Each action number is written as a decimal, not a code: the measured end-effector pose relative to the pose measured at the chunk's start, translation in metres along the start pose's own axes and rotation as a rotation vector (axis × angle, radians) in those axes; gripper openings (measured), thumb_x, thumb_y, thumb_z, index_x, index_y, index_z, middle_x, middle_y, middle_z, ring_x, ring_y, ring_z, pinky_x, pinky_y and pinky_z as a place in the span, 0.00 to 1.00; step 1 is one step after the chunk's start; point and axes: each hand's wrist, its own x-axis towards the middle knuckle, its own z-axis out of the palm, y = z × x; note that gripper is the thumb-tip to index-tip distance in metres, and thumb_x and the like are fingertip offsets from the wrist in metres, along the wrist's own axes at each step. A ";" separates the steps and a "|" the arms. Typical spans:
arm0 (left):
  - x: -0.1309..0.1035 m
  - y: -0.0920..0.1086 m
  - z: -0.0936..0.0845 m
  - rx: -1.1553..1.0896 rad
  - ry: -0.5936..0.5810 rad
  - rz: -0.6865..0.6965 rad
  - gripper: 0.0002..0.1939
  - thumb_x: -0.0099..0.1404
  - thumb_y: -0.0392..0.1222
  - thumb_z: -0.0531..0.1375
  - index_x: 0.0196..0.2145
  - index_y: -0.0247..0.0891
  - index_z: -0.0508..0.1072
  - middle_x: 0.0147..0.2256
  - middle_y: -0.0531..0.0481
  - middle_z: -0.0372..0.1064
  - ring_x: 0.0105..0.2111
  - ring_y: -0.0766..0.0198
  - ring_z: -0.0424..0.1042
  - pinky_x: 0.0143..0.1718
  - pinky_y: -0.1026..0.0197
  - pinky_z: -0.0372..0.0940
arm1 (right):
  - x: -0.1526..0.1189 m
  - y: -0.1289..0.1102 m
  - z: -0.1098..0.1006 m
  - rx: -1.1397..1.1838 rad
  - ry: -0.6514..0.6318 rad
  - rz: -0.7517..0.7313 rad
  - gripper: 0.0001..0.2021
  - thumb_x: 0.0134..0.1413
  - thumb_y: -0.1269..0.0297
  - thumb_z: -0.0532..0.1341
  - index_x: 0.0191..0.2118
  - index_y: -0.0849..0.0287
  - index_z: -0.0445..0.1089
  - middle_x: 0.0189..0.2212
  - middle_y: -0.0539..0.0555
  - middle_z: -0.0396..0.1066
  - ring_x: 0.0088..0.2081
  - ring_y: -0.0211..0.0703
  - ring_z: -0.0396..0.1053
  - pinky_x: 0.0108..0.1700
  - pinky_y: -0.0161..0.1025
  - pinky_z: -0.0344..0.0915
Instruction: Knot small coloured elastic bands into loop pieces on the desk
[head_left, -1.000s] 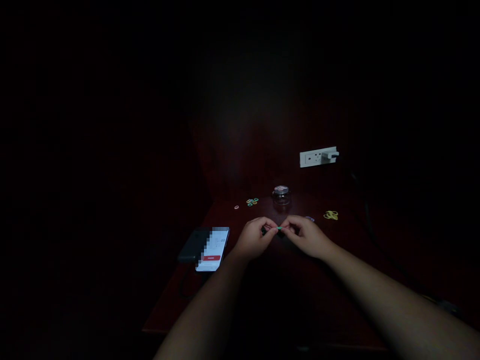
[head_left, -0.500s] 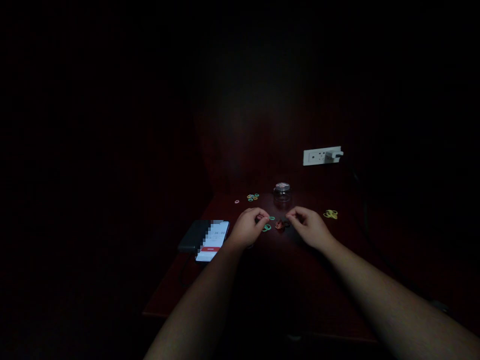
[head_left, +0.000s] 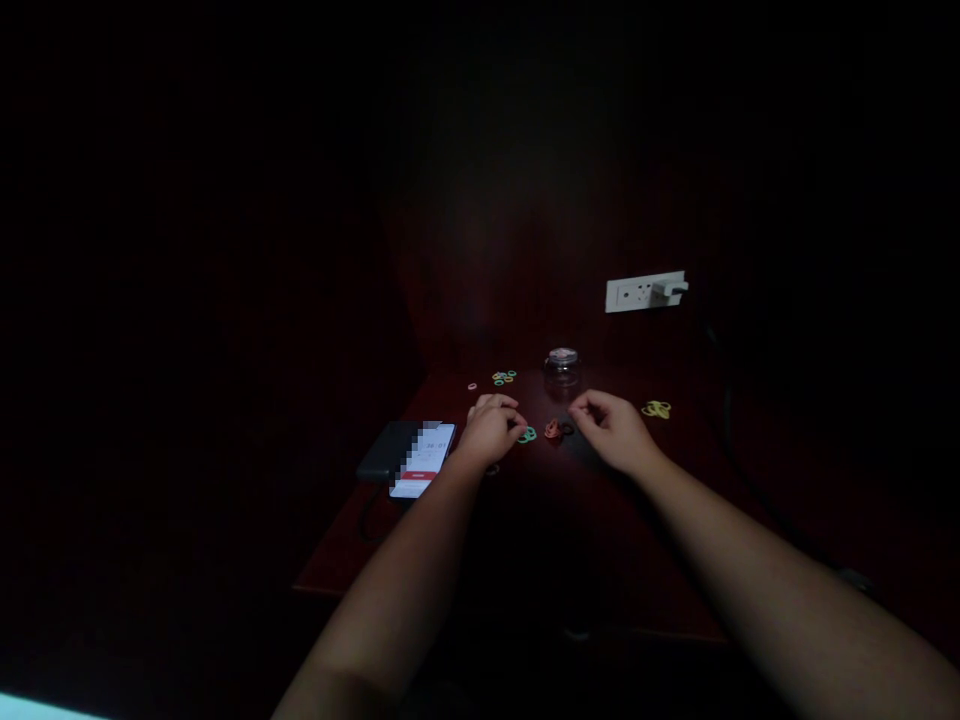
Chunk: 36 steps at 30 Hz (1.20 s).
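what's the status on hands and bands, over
Left hand beside green bands, grip unclear. Right hand near red bands, grip unclear. Lidded jar beyond both, apparently not in the way.

Both forearms reach forward; the left hand (head_left: 489,430) bends downward, front-left of the jar (head_left: 562,376), the right (head_left: 613,430), front-right, fingertips drawn together.

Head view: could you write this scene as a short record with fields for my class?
Left hand: fingertips by the green bands; grip unclear
Right hand: fingertips close together, nothing visibly held
Between hands: red bands, green bands
Back of table: clear jar, mixed-colour bands
Beyond right hand: yellow bands
Left side: lit phone, dark box
Wall: socket with plug
Light: dim
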 end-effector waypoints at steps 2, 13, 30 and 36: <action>0.000 0.001 -0.002 -0.008 -0.011 -0.004 0.07 0.54 0.46 0.61 0.31 0.45 0.76 0.46 0.52 0.65 0.49 0.59 0.56 0.51 0.56 0.53 | 0.000 -0.002 -0.001 0.003 -0.007 -0.001 0.10 0.52 0.62 0.53 0.26 0.61 0.66 0.22 0.53 0.69 0.24 0.37 0.65 0.27 0.32 0.58; 0.012 -0.032 -0.054 -0.035 0.233 -0.096 0.11 0.61 0.40 0.53 0.36 0.39 0.74 0.42 0.48 0.68 0.45 0.62 0.64 0.51 0.58 0.56 | -0.001 -0.003 0.002 0.006 -0.065 0.031 0.11 0.52 0.61 0.52 0.26 0.62 0.65 0.21 0.51 0.65 0.23 0.35 0.60 0.25 0.31 0.55; 0.094 -0.086 -0.032 0.400 -0.391 -0.229 0.11 0.56 0.42 0.56 0.35 0.40 0.75 0.38 0.43 0.72 0.38 0.56 0.71 0.40 0.61 0.63 | -0.019 0.006 0.017 -0.201 -0.768 0.058 0.15 0.49 0.56 0.56 0.21 0.62 0.66 0.16 0.46 0.61 0.19 0.30 0.54 0.20 0.30 0.47; 0.098 -0.095 -0.014 0.431 -0.436 -0.286 0.10 0.55 0.40 0.56 0.33 0.36 0.75 0.37 0.39 0.72 0.37 0.56 0.71 0.40 0.60 0.63 | -0.019 0.005 0.016 -0.217 -0.778 0.075 0.14 0.49 0.55 0.57 0.23 0.61 0.68 0.18 0.48 0.65 0.20 0.31 0.56 0.21 0.31 0.49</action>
